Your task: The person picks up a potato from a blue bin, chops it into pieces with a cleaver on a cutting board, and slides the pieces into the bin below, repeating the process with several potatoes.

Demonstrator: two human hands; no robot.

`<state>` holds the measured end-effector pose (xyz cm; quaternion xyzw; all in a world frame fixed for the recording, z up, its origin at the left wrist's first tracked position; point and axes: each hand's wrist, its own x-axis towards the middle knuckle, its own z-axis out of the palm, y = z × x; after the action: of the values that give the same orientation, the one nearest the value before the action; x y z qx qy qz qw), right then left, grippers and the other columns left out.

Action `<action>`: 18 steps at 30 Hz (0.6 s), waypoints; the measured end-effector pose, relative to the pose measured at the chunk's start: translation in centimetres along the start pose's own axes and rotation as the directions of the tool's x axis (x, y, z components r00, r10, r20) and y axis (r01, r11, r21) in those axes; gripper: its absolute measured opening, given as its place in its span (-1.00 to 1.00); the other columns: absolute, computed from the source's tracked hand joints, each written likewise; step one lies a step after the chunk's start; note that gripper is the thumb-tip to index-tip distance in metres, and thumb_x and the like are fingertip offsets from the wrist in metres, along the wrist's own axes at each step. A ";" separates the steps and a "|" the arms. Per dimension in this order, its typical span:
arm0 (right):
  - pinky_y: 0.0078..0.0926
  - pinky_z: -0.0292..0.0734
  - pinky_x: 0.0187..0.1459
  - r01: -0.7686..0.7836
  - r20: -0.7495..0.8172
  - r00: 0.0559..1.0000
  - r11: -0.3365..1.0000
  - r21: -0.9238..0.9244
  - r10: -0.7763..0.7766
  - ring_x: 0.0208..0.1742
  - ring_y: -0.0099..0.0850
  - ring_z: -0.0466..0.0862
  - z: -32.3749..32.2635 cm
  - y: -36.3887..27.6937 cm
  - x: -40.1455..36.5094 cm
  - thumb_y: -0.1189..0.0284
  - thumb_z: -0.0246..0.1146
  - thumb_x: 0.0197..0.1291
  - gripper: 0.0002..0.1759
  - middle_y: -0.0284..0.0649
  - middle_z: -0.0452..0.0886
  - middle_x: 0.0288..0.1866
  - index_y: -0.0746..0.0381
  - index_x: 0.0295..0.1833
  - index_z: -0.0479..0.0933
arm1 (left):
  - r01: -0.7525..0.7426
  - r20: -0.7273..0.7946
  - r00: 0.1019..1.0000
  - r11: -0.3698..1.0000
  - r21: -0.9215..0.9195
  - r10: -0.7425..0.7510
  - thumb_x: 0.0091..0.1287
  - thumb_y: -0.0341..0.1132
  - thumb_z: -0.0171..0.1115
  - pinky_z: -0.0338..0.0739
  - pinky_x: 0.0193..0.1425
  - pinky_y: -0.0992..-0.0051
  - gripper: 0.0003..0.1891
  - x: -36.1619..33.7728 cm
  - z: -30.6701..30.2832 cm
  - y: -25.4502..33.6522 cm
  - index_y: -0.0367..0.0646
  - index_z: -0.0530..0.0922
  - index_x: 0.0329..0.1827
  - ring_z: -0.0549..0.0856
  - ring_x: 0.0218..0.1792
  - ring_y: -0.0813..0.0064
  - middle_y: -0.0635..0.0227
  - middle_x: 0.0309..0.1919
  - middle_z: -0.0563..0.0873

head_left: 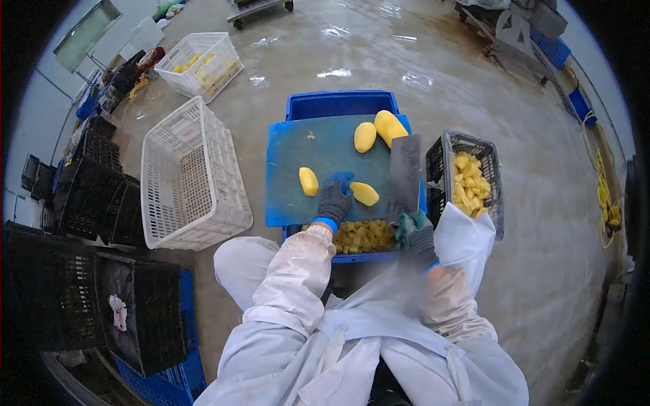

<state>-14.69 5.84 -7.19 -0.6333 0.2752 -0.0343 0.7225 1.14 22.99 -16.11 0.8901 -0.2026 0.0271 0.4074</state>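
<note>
My left hand (334, 201), in a dark glove with blue at the fingertips, is on the blue-green cutting board (291, 145), between two potato halves, one to its left (309, 182) and one to its right (365, 194). What its fingers hold, if anything, is hidden. My right hand (418, 238), also gloved, is closed round the handle end of a wide cleaver (405, 172), whose blade stands over the board's right side. Two whole peeled potatoes (365, 137) (390, 127) lie at the board's far right. Cut chunks (365, 236) fill the blue bin below the board's near edge.
A black crate (500, 203) with yellow chunks stands at the right. On the left are a white crate (203, 169) and, farther off, another white crate (220, 47) with yellow pieces. Black crates (159, 304) are stacked at lower left. The floor (542, 271) looks wet.
</note>
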 end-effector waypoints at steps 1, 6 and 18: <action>-0.58 0.37 -0.69 0.001 -0.005 1.000 1.000 -0.003 -0.001 -0.64 -0.56 0.46 -0.1 0.2 0.1 0.37 0.19 0.28 -0.79 -0.36 0.48 -0.49 0.21 -0.04 0.42 | -0.043 0.049 0.998 0.999 0.028 0.042 0.07 -0.37 0.22 0.38 0.21 0.15 -0.55 0.0 0.1 -0.1 -0.10 0.52 0.11 0.51 0.10 0.00 0.05 0.06 0.57; -0.56 0.35 -0.72 -0.015 -0.021 1.000 1.000 -0.027 0.015 -0.69 -0.54 0.45 -1.1 2.0 1.4 0.36 0.18 0.29 -0.81 -0.34 0.46 -0.58 0.21 -0.08 0.40 | -0.228 0.221 0.961 0.926 0.302 0.164 0.14 -0.16 0.24 0.25 0.31 0.01 -0.39 -1.4 -0.1 4.4 -0.01 0.36 0.30 0.30 0.31 -0.08 0.08 0.33 0.33; -0.54 0.36 -0.71 0.000 0.047 0.999 1.000 -0.020 0.001 -0.66 -0.54 0.47 -0.5 2.0 1.5 0.41 0.15 0.29 -0.76 -0.31 0.49 -0.49 0.24 0.03 0.42 | 0.002 -0.013 1.000 1.000 0.001 -0.002 0.14 -0.25 0.28 0.38 0.17 0.11 -0.54 -3.9 -1.2 1.9 -0.20 0.42 0.08 0.49 0.04 -0.11 -0.07 0.02 0.48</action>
<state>-14.25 5.18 -9.65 -0.6409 0.2583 -0.0165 0.7226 -3.06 24.09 -14.81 0.8903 -0.1988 0.0326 0.4084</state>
